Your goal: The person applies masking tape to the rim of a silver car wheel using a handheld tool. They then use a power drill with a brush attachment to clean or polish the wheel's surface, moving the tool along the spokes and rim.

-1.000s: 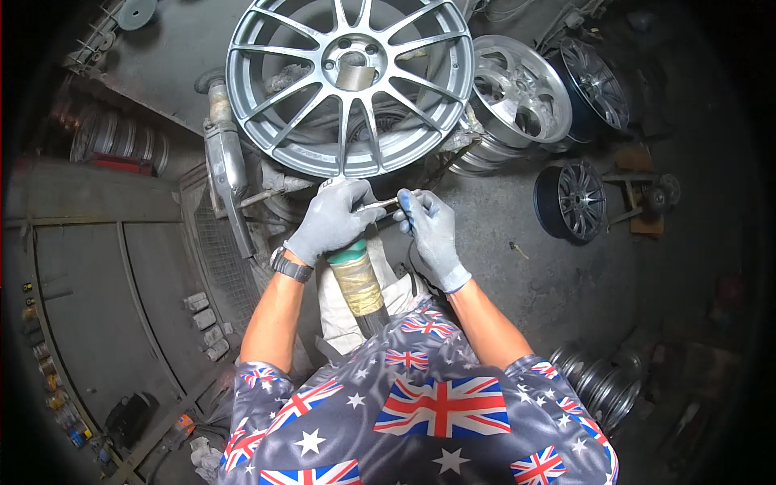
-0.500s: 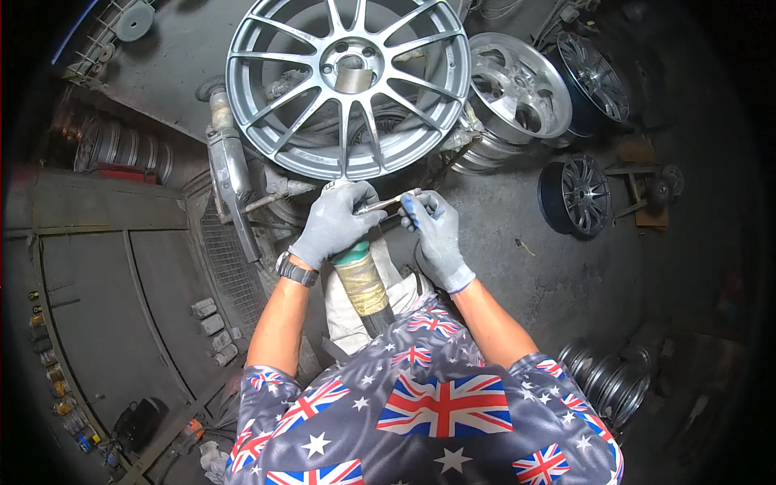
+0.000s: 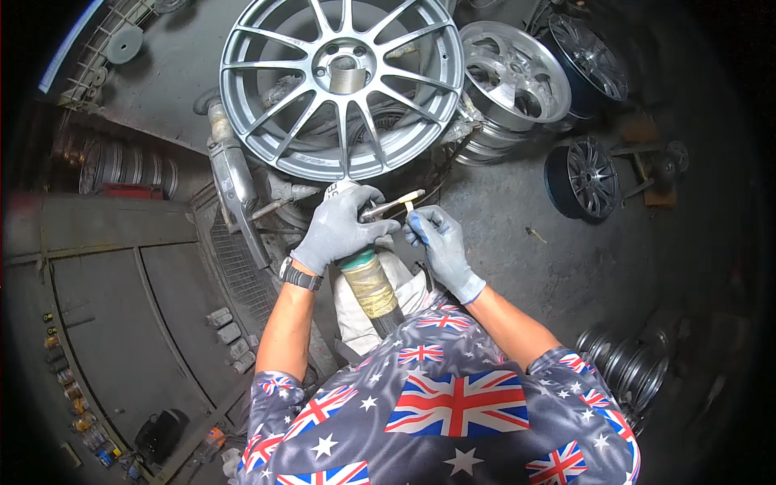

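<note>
My left hand (image 3: 339,226), in a grey glove, is closed around a slim metal rod (image 3: 386,208). Pale yellow material covers the rod's far tip, and a narrow pale yellow strip (image 3: 410,205) hangs from it. The gloved fingers of my right hand (image 3: 442,246), blue-stained, pinch the strip's lower end. Below my left hand is a cylindrical tool (image 3: 370,287) with a green collar and tan tape around its body; whether the rod joins it is hidden. Just beyond my hands lies a silver multi-spoke wheel (image 3: 345,137), with a curved tan piece (image 3: 347,81) at its hub.
A long grey metal power tool (image 3: 234,182) sits left of the wheel. Stacked silver wheels (image 3: 517,77) stand at the far right, with a dark-sided wheel (image 3: 580,179) on the floor nearer. More rims (image 3: 626,368) lie at the lower right. Bottles (image 3: 230,339) line the left side.
My right hand has moved slightly down and away from the rod's tip, with the yellow strip now showing between them. The view has shifted a little.
</note>
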Available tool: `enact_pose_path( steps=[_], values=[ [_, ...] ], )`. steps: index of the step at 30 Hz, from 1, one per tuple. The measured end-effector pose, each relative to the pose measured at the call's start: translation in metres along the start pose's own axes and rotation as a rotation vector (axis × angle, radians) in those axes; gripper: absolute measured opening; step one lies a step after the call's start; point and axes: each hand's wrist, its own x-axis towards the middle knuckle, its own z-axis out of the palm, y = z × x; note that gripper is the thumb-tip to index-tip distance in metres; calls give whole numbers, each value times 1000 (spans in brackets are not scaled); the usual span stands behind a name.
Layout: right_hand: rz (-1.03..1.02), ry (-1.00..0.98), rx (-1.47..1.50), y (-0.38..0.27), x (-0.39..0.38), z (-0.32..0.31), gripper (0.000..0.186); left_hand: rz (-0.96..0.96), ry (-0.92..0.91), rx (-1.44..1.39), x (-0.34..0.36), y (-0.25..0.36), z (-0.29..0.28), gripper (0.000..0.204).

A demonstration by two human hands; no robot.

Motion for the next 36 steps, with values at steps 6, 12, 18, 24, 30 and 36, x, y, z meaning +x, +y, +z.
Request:
enact_pose_path(
  steps=[6, 12, 18, 24, 30, 36],
  values=[
    [85, -15, -30, -9, -23, -6, 13, -53, -48, -53, 3, 1, -3, 29],
    [92, -45, -153, -15, -45, -20, 15, -67, -92, -70, 9, 8, -1, 35],
    [145, -37, -267, -21, -74, -44, 17, -25, -47, -30, 9, 5, 5, 44],
    [66, -15, -437, -19, -103, -72, 16, -53, -80, -26, 12, 12, 2, 40],
    [106, -2, -582, -27, -132, -103, 14, -14, -58, -28, 12, 8, 4, 37],
    [178, 55, -685, -32, -158, -130, 14, -93, -107, -62, 12, 15, 1, 37]
  ],
)
